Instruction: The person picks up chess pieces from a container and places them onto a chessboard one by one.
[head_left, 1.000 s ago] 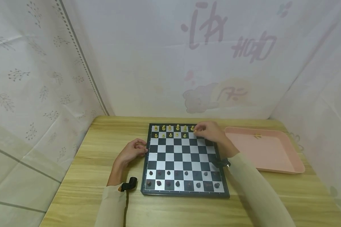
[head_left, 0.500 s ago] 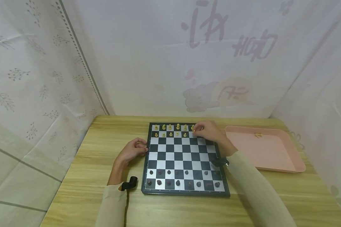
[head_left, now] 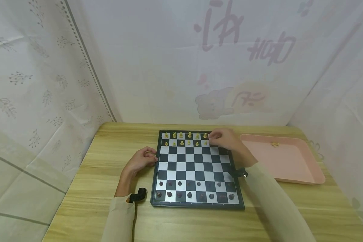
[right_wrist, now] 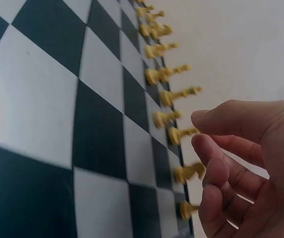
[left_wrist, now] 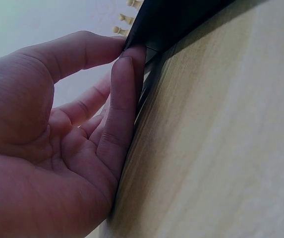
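Observation:
A black-and-white chessboard (head_left: 181, 166) lies on the table. Along its far edge stand yellow chess pieces in two rows, and dark pieces fill two rows at the near side. My left hand (head_left: 142, 160) holds the board's left edge, thumb and a finger pinching its rim (left_wrist: 154, 25) in the left wrist view. Over the far right squares hovers my right hand (head_left: 225, 138), thumb and fingertips apart with nothing between them. A yellow pawn (head_left: 205, 143) stands just left of these fingers. In the right wrist view a knight (right_wrist: 189, 172) and a rook (right_wrist: 187, 209) stand beyond the hand.
To the right of the board lies a pink tray (head_left: 285, 164) with a few yellow pieces (head_left: 275, 144) near its far side. The wooden table (head_left: 109, 141) ends at a patterned cloth (head_left: 169, 84) behind and at both sides.
My right hand has let go of the yellow pawn, which now stands in the second row, and has shifted slightly right. The left hand stays at the board's edge.

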A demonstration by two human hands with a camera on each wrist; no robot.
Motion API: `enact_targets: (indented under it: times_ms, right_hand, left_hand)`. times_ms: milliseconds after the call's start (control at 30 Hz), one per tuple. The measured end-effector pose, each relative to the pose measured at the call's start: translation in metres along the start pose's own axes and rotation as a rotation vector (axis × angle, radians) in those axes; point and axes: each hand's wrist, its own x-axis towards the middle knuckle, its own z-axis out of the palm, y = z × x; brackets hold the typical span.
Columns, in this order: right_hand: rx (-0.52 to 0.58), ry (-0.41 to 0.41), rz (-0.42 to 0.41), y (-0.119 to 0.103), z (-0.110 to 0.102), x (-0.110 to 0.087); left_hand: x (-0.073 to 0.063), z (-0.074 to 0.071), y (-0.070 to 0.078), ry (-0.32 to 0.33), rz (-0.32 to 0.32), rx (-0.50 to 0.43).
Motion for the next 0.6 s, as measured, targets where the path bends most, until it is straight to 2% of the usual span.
enact_targets:
  times_ms: [167, 433, 600]
  right_hand:
    - [-0.002, 0.051, 0.031, 0.012, -0.022, -0.013]
    - [-0.010, 0.119, 0.029, 0.038, -0.061, -0.045]
    - [-0.023, 0.139, 0.106, 0.063, -0.083, -0.068]
  left_hand:
    - [0.001, 0.001, 0.000, 0.009, -0.004, 0.004]
    - [0.002, 0.002, -0.001, 0.032, -0.024, 0.012]
    - [0.001, 0.001, 0.000, 0.028, -0.019, 0.020]
